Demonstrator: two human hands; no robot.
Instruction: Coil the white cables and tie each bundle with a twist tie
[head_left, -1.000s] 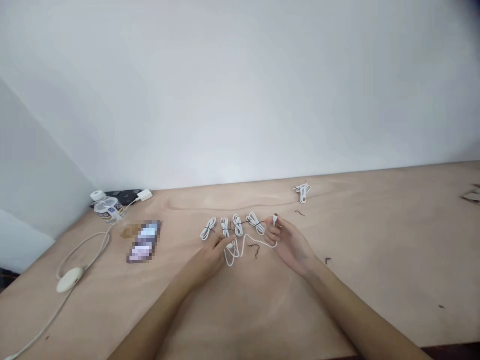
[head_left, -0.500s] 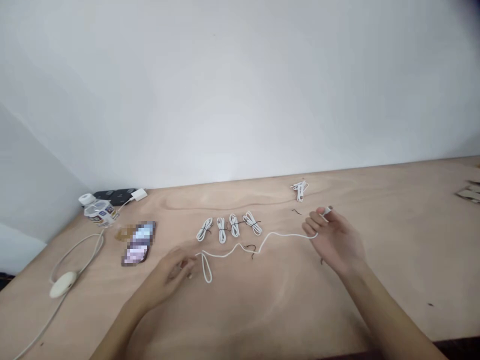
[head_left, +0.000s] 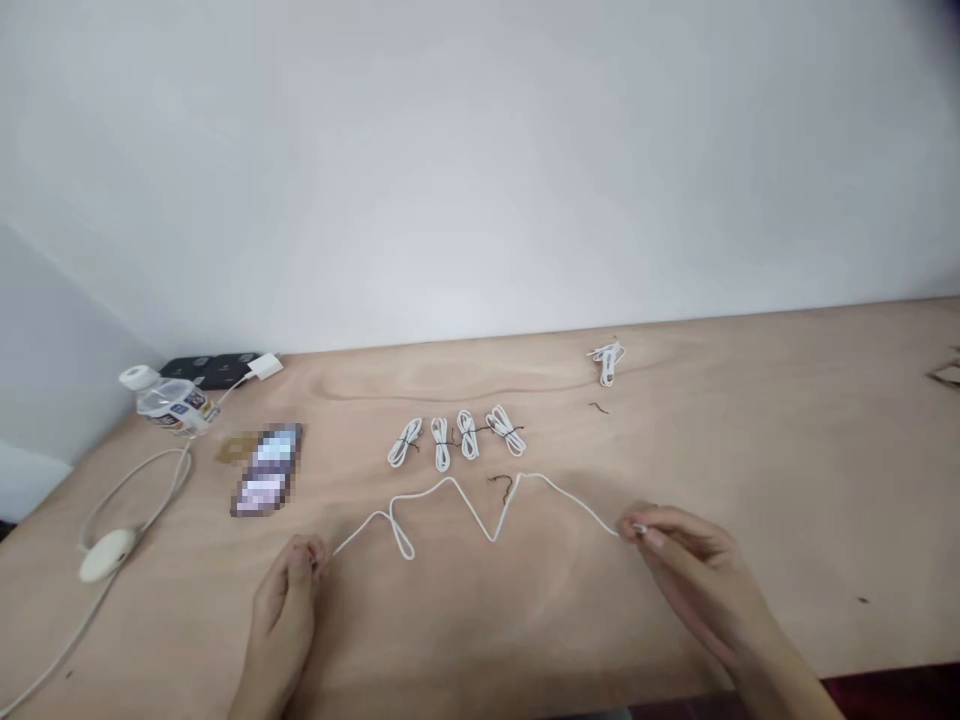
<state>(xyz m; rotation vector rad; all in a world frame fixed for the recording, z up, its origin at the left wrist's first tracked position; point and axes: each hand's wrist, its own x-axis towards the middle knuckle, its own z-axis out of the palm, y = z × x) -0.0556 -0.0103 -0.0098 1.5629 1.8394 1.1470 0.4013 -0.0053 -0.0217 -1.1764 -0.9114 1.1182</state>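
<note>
A loose white cable [head_left: 480, 510] lies in zigzags across the wooden table [head_left: 787, 440], stretched between both hands. My left hand [head_left: 289, 590] pinches its left end near the table's front. My right hand [head_left: 690, 575] pinches the right end, fingers closed round the plug. Behind the cable lie several coiled white cables [head_left: 454, 438] in a row, each tied with a dark twist tie. A loose dark twist tie [head_left: 504, 486] rests on the table just behind the stretched cable.
One more coiled cable [head_left: 606, 362] lies further back right, with a loose tie [head_left: 598, 407] near it. At the left are a water bottle [head_left: 166, 400], a blurred phone [head_left: 266, 470], a black power strip [head_left: 206, 368] and a white corded device [head_left: 105, 553].
Both hands moved apart and toward me, drawing the bunched cable out into a long line. The left hand went left, the right hand right and down.
</note>
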